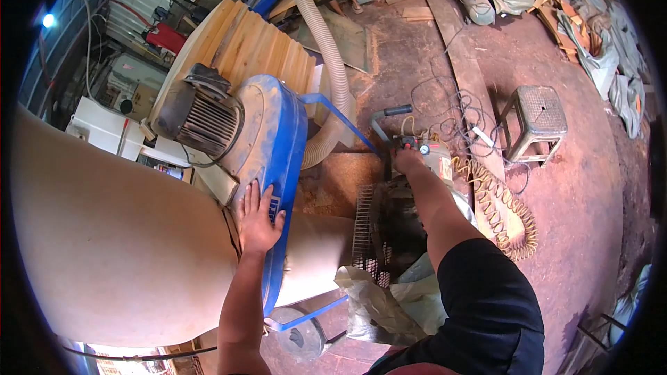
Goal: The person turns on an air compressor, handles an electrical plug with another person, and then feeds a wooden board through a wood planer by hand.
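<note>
My left hand (260, 219) lies flat, fingers spread, on the dusty housing of a blue dust collector (283, 146). The collector's motor (206, 119) sticks out on the far side, and a big pale filter bag (118, 229) bulges to the left. My right arm stretches forward to an air compressor (438, 161), partly hidden beneath the arm. At its top my right hand (408, 161) is closed by the fittings, close to a red knob (410, 142) and a round pressure gauge (424, 149). What its fingers grip is hidden.
A ribbed hose (333, 62) curves from the collector past stacked boards (260, 42). Coiled yellow air hose (511, 215) and tangled cable (445, 107) lie on the floor right of the compressor. A metal stool (542, 112) stands beyond. Wood scraps and sacks (618, 69) line the far right.
</note>
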The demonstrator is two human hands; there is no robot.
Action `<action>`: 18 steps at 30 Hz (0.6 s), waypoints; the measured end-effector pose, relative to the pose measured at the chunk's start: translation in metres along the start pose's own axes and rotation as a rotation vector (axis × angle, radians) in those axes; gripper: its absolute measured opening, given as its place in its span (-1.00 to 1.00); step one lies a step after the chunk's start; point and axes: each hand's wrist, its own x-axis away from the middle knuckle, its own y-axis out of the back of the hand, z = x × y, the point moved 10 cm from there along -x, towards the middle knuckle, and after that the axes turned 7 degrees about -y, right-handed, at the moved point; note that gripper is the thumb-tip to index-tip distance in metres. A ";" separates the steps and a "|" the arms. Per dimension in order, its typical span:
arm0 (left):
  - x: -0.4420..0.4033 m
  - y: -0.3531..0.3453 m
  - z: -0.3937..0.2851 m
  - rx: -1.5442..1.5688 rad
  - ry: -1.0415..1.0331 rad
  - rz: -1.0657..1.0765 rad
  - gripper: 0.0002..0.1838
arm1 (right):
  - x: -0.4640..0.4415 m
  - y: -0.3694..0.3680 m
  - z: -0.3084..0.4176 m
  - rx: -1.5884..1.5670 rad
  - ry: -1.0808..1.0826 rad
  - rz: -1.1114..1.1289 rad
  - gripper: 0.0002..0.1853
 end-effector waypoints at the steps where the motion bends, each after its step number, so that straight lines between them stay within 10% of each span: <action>1: 0.000 0.000 0.000 0.000 0.002 0.001 -0.28 | 0.001 -0.001 0.001 0.024 0.008 0.014 -0.48; 18: 0.000 0.000 -0.001 0.010 0.002 -0.003 -0.28 | 0.020 0.016 0.002 0.011 -0.029 -0.030 -0.56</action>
